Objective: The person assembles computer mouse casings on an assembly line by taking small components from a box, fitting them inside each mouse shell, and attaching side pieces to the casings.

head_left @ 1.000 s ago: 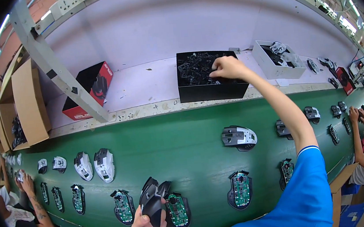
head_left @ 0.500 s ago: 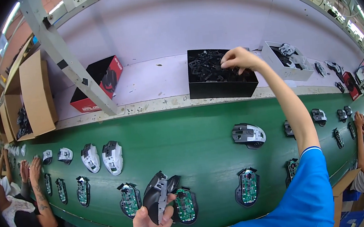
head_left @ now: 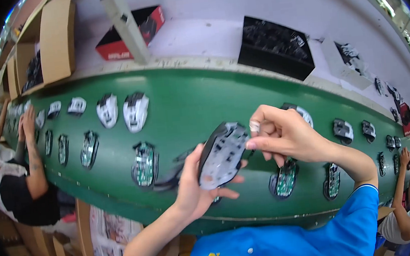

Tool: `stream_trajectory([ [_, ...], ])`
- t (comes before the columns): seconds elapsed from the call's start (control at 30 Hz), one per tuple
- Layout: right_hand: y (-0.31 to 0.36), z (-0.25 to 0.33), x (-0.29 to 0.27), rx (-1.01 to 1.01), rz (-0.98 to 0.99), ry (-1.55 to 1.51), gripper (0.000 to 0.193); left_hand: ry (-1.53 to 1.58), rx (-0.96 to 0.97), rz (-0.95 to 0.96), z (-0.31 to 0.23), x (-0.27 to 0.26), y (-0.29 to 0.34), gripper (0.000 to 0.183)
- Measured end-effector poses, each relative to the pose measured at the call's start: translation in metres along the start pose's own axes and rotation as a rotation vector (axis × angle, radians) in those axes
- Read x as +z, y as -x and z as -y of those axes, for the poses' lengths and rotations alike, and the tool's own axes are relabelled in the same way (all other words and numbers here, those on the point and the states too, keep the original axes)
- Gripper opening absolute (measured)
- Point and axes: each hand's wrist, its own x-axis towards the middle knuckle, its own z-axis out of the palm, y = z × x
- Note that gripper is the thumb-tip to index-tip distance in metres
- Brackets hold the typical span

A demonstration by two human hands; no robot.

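In the middle, my left hand [head_left: 191, 192] is closed around a computer mouse shell [head_left: 222, 158], tilted with its grey inner side showing. Close to the shell's upper right edge, my right hand [head_left: 293, 136] has thumb and index finger pinched together, with white tape around a fingertip. Whatever sits in that pinch is too small and blurred to name. Partly behind my left hand lies a dark mouse part [head_left: 168, 179]. Below my right hand rests a mouse base with a green circuit board [head_left: 286, 179]; a grey-and-black mouse shell [head_left: 305, 115] is half hidden behind that hand.
On the green belt [head_left: 187, 100] lie white mouse shells [head_left: 137, 112] and several board-fitted bases [head_left: 145, 164]. Along the shelf stand a black box [head_left: 270, 63] of small dark parts, a white box [head_left: 341, 71], a red box [head_left: 112, 52] and a cardboard carton [head_left: 58, 38]. Co-workers sit at both sides.
My right hand has come back from the black box to the mouse shell. My left hand has raised the shell and turned its inside into view. The whole view has tilted.
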Motion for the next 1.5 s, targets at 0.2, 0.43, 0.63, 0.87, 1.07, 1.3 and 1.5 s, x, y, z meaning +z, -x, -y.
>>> stream_trajectory([
  [0.2, 0.015, 0.011, 0.028, 0.135, -0.002, -0.152, 0.019, -0.141, 0.014, 0.050, 0.022, 0.017, 0.017, 0.059],
  [0.43, 0.044, 0.006, 0.035, -0.147, -0.015, 0.173, 0.027, -0.194, -0.003, 0.060, 0.033, 0.023, 0.030, 0.052],
  [0.63, 0.060, -0.006, 0.037, -0.747, -0.175, 0.837, 0.022, -0.362, -0.047, 0.062, 0.028, 0.022, 0.033, 0.048],
  [0.87, 0.064, 0.011, 0.039, -0.637, -0.077, 1.122, 0.022, -0.547, 0.131, 0.081, 0.017, 0.040, 0.036, 0.044],
  [1.07, 0.061, 0.026, 0.040, -0.498, 0.003, 1.187, 0.024, -0.674, 0.073, 0.048, 0.015, 0.033, 0.029, 0.052],
  [1.3, 0.061, 0.034, 0.041, -0.455, -0.153, 1.022, 0.036, -0.825, 0.319, -0.010, 0.018, 0.029, 0.023, 0.033],
  [1.5, 0.048, 0.014, 0.043, -0.317, -0.219, 0.746, 0.064, -0.760, 0.282, -0.061, 0.014, 0.028, 0.025, 0.028],
])
